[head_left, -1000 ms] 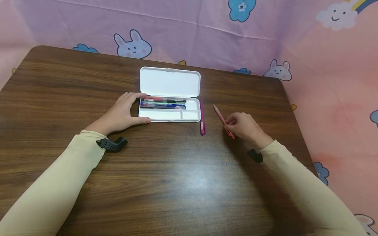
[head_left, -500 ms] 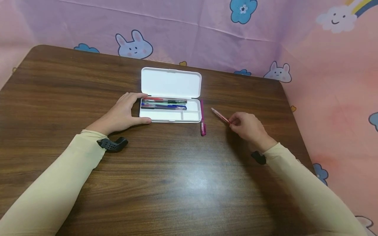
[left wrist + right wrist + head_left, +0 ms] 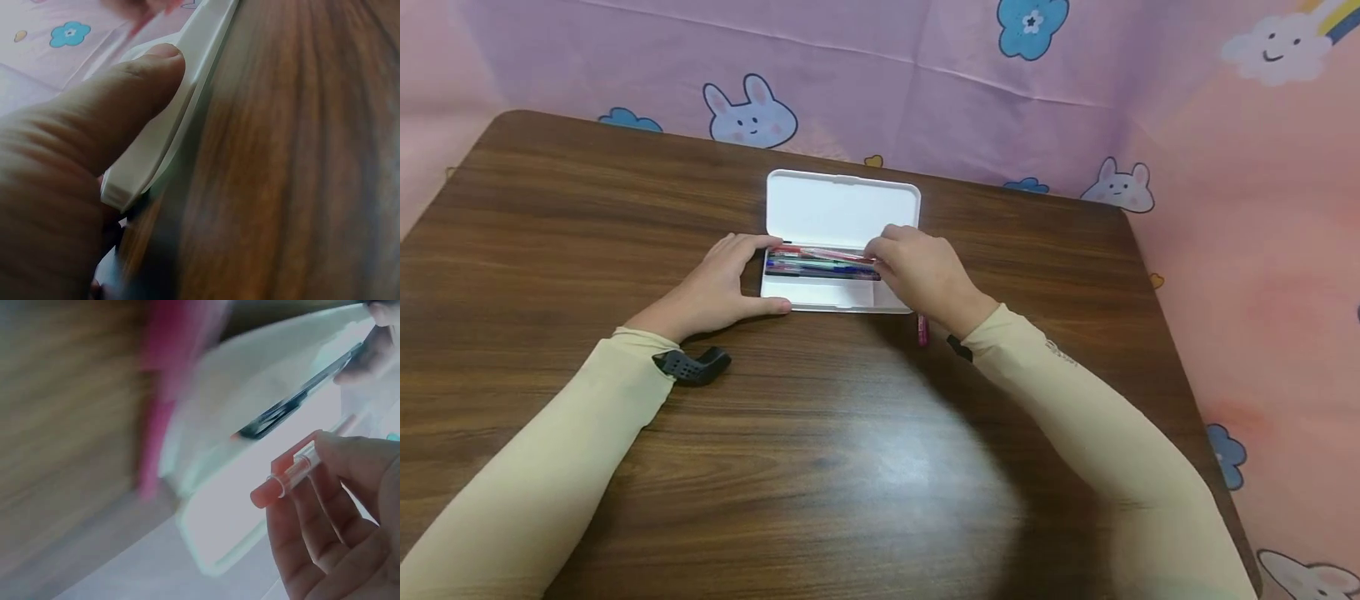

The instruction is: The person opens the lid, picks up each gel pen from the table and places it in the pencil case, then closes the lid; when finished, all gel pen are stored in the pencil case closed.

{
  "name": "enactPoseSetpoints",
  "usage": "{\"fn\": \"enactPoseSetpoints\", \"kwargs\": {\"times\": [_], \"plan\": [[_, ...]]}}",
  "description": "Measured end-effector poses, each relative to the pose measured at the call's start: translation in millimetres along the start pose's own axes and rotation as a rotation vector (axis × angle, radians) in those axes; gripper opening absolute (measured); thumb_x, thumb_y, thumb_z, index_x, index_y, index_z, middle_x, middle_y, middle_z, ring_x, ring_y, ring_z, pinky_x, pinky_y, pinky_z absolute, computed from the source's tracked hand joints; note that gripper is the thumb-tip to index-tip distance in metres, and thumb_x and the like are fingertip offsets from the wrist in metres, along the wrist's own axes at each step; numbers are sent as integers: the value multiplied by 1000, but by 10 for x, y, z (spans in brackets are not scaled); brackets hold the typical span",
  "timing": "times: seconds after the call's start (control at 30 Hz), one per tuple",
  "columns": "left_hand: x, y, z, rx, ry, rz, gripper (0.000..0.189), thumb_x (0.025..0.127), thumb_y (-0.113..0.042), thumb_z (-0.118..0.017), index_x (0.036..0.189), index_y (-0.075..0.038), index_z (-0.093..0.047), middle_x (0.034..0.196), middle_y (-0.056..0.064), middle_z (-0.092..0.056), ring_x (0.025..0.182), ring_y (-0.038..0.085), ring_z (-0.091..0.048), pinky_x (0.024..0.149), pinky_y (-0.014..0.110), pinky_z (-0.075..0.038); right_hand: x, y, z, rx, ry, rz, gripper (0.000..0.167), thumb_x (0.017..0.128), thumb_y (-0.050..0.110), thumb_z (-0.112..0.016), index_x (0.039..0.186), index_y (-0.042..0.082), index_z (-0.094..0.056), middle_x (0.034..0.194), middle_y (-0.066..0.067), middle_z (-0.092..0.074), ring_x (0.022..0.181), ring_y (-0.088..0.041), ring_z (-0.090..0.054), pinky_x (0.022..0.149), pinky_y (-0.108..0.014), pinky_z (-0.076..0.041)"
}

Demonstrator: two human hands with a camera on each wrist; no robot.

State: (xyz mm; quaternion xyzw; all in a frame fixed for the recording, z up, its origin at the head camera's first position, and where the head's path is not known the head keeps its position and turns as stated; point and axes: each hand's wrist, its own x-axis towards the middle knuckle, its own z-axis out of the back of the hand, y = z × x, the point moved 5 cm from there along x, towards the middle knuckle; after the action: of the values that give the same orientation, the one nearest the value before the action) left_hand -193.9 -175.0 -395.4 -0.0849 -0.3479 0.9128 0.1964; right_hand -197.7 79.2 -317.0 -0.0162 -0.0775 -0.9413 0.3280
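Note:
A white pencil case (image 3: 817, 293) lies with its lid raised near the back of the table. My left hand (image 3: 711, 283) holds its left end, thumb on the front edge and fingers at the back edge. Between thumb and fingers, my right hand (image 3: 928, 271) pinches a clear-bodied pen with a red cap (image 3: 269, 492), above the long compartment. Several pens (image 3: 823, 267) lie in that compartment, with blue, red and dark parts showing. A magenta pen (image 3: 922, 331) lies just right of the case, partly hidden by my right hand and wrist.
The brown wooden table (image 3: 760, 467) extends in front of the case. Behind the lid (image 3: 842, 208) hangs a purple and pink cloth (image 3: 850, 75) with cartoon prints, along the back and right side. Black camera mounts (image 3: 692, 365) sit on both wrists.
My right hand has lifted the red-capped pen from the table on the right and carried it left over the pencil case. My left hand has stayed at the case's left end.

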Motion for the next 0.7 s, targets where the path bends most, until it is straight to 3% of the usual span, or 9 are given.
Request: {"fn": "enactPoseSetpoints", "kwargs": {"times": [0.07,0.2,0.47,0.7], "plan": [[-7,-3,7,-7,-1,1,95,84,-53,-84,157,-11,-39,159,15,-38,149,37,-28,124,62,-20,144,101,-40,-19,25,24,20,102,11,-62,116,15,-76,107,-3,-71,101,-21,-68,73,-40,-61],[-13,-14,13,-13,5,6,95,84,-53,-83,157,-11,-39,160,15,-38,153,37,-25,129,56,-8,323,206,-127,-29,64,45,20,103,13,-63,118,15,-76,108,-3,-71,101,-22,-68,77,-41,-61],[-11,-50,12,-20,19,22,96,85,-53,-82,158,-11,-37,162,16,-36,154,38,-22,130,54,-4,439,190,-244,-10,121,34,21,104,15,-62,120,16,-76,108,-2,-71,96,-18,-65,79,-37,-60],[-14,-8,7,-7,11,28,97,84,-55,-83,158,-12,-37,160,15,-37,150,36,-28,123,62,-22,429,181,-240,-10,124,46,24,103,14,-61,122,15,-76,108,-3,-70,94,-18,-65,77,-36,-60]]}}
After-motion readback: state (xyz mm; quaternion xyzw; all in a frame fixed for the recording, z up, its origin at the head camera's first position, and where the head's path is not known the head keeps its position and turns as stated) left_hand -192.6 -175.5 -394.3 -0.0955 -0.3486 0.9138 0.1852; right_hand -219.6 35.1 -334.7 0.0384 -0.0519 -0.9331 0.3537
